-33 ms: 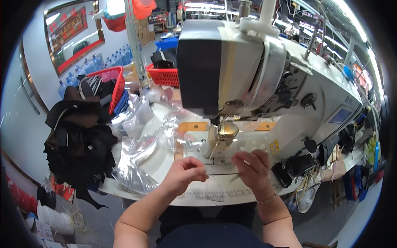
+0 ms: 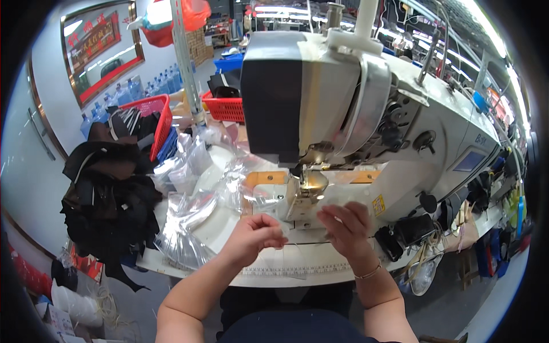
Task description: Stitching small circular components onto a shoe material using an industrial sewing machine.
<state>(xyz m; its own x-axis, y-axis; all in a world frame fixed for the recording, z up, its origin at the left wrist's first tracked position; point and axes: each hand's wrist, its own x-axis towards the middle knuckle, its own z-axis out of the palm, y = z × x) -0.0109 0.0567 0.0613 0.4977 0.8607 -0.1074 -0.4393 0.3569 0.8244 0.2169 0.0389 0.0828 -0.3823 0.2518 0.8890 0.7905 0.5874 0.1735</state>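
My left hand [image 2: 258,235] is above the front of a sewing machine table [image 2: 320,257], thumb and forefinger pinched together on a thin thread [image 2: 297,251] that loops down over the printed ruler strip [image 2: 286,270]. To its right, my right hand [image 2: 346,226] is raised with bent fingers drawn together; it is somewhat blurred, and what lies between its fingertips is too small to make out. Just beyond both hands stands the metal post and presser foot area [image 2: 309,183] of a white sewing machine [image 2: 334,86] with a dark front cover.
Crumpled clear plastic sheets [image 2: 186,228] lie left of the machine. Black fabric pieces [image 2: 111,200] hang in a heap at the far left, near a red basket [image 2: 163,123]. Dark boxes [image 2: 414,228] sit at the table's right. Another red basket [image 2: 226,108] stands behind.
My right hand has shifted slightly up and to the left. The left hand stays nearly in place, still pinched. The view has tilted a little.
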